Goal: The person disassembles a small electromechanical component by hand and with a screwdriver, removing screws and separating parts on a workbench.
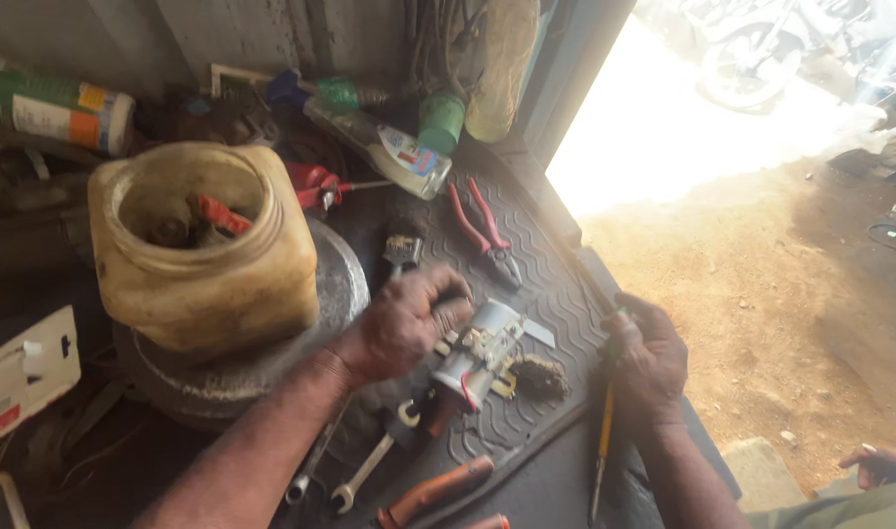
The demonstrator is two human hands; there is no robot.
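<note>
Head view, workshop bench: we see the left hand (406, 323) closed over a small grey metal carburettor-like part with brass fittings (482, 355), pinning it to a black ribbed rubber mat (556, 294), while the right hand (652, 360) is curled shut around a long yellow-handled screwdriver (603, 443) whose shaft points down off the mat's near edge. The part lies near the middle of the mat, just beside a frayed dark wire brush head (541, 377). Red-handled pliers (483, 233) lie farther back on the mat, well apart from both hands; two steel open-ended spanners (371, 470) and an orange-handled tool (436, 492) rest near the left forearm. A grimy yellowish plastic jar with its top cut open (208, 250) stands on a round grey metal disc (335, 284) to the left.

We judge the chief risk to be a slip: the left fingers wrap the part close to where a tool tip would land, so a blade skating off a fitting could jab them. The part sits tilted on the ridges and could roll from under the palm. Small brass pieces, once loosened, might drop into the mat's grooves or over the edge onto the dirt floor (761, 294). Glare from the doorway washes out the right side, and we cannot tell what the screwdriver tip touches
</note>
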